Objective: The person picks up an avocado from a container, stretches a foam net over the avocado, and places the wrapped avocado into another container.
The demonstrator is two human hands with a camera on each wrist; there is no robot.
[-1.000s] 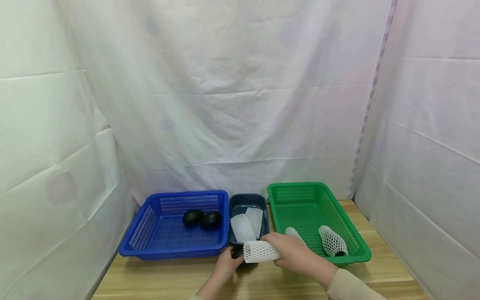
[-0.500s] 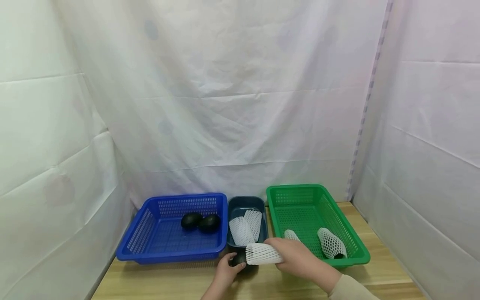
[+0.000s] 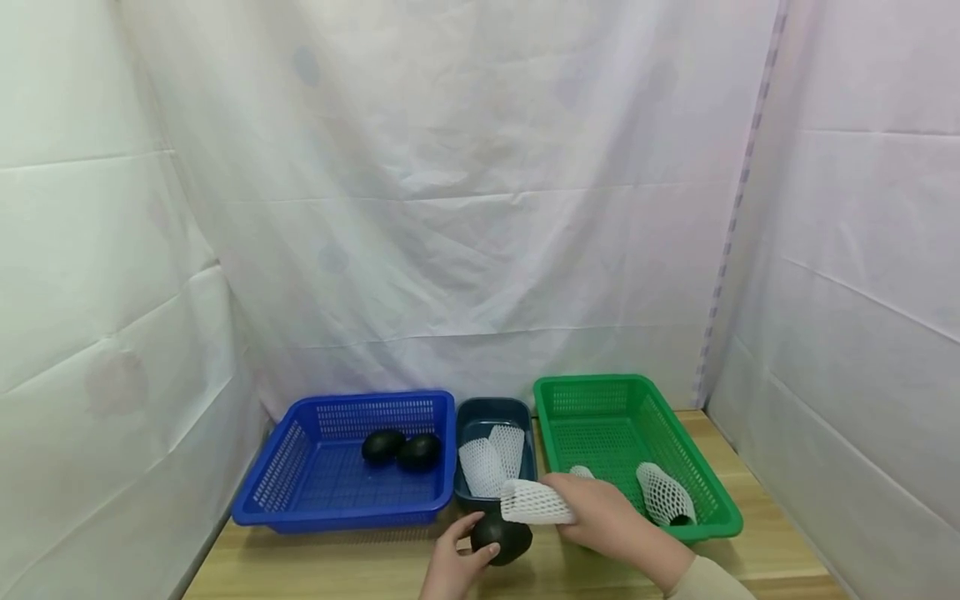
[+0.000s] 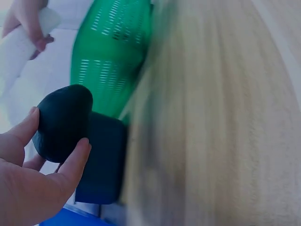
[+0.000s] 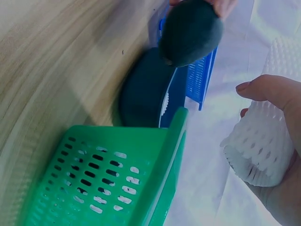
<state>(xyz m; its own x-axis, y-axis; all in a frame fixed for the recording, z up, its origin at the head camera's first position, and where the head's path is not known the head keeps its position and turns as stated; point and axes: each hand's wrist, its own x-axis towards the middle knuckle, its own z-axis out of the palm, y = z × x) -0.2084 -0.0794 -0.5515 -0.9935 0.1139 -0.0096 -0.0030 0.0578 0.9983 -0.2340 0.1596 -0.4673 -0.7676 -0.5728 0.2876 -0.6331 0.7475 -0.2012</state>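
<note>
A dark avocado (image 3: 504,540) is pinched between the thumb and fingers of my left hand (image 3: 453,557), in front of the small dark tray. My right hand (image 3: 600,515) grips a white foam net sleeve (image 3: 534,502), whose left end overlaps the avocado's top in the head view. The right wrist view shows the sleeve (image 5: 263,146) with a hollow open end, and the avocado (image 5: 190,33) apart from it. Seen from the left wrist, the avocado (image 4: 63,123) is held at the fingertips, its narrower end away from the palm.
Two avocados (image 3: 418,452) lie in the blue basket (image 3: 337,510) on the left. More foam sleeves (image 3: 482,467) rest in the dark tray (image 3: 492,407). On the right, the green basket (image 3: 603,383) contains a sleeved avocado (image 3: 666,493) and another white sleeve partly behind my right hand.
My left hand has brought the avocado from the tray's front edge rightward and toward me, out from behind the sleeve. The right hand has shifted slightly right, still gripping the sleeve.
</note>
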